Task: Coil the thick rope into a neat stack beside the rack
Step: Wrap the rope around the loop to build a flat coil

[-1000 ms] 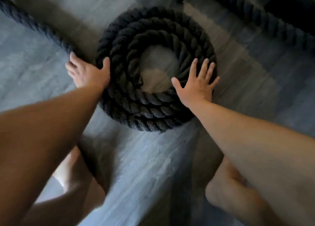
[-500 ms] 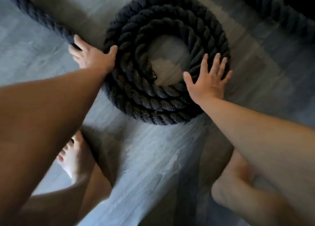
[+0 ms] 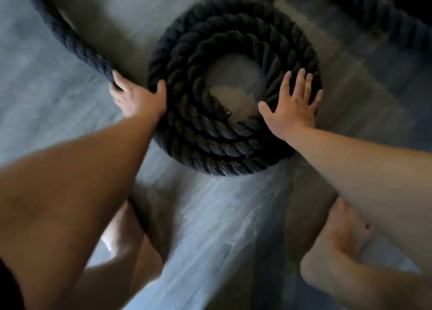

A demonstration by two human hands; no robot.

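Rope coil (image 3: 210, 146) sits flat on the floor (image 3: 222, 227), a few turns wide around a hollow middle and looking more than one layer deep. The rack isn't recognisable from here, so I can't confirm placement.

Hands are apart, one on each side of the coil. Right hand (image 3: 292, 103) lies flat with fingers spread, pressing down on the right-side turns. Left hand (image 3: 138, 96) is wedged where the loose rope (image 3: 77, 45) runs in from the upper left, thumb against the outer turn. Too blurred to tell whether its fingers wrap that rope or just push it.

More rope lies across the top right (image 3: 374, 12), so I'd guess coiling isn't finished.

Risks as I see them:
- Thick rope is stiff — ease off on the left and the outer turn likely springs away, opening a gap.
- Only the right side is pinned. A hard tug on the feed could drag the whole stack across the smooth floor.
- Upper turns could roll inward into the hollow middle if the next lap lands off-line.
- Bare feet (image 3: 339, 251) are close — a heavy lap could drop on them.
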